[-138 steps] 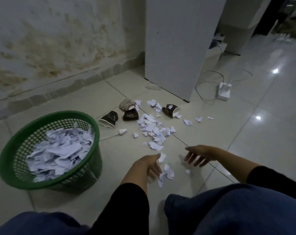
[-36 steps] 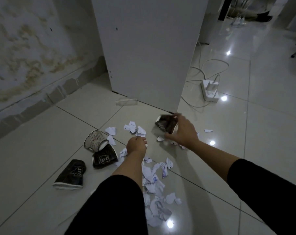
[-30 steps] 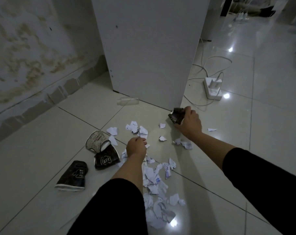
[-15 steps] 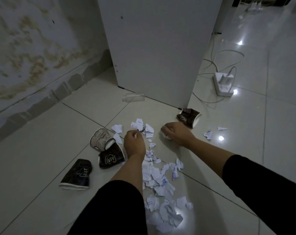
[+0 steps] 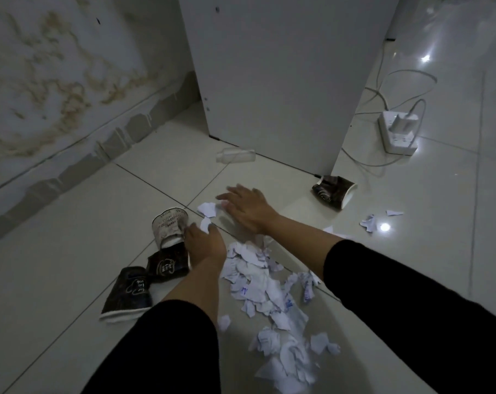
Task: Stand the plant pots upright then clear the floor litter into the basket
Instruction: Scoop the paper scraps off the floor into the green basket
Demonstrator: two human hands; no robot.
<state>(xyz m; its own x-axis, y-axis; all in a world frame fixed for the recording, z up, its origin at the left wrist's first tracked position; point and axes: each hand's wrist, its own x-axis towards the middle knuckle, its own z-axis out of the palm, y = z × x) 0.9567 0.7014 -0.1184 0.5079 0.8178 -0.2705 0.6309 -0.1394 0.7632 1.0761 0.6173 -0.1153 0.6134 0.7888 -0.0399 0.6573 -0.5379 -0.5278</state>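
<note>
Seemingly, both hands are raking paper scraps [image 5: 258, 282] at frame centre: right hand [image 5: 248, 207] lying flat with fingers spread, left hand [image 5: 204, 240] probably pinching one scrap, pots [image 5: 170, 226] needing righting next.

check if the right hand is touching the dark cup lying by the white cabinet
Apart. The head view shows bare floor between the right hand, spread over paper scraps, and the dark cup.

Tiled floor [image 5: 70, 280]: 4 pots on their sides, 3 clustered left [image 5: 167, 251], 1 [image 5: 333, 191] by the cabinet [image 5: 269, 81]. Torn paper [image 5: 269, 294] scattered centre. Power strip [image 5: 398, 135], cable, clear bottle [image 5: 235, 156].
</note>
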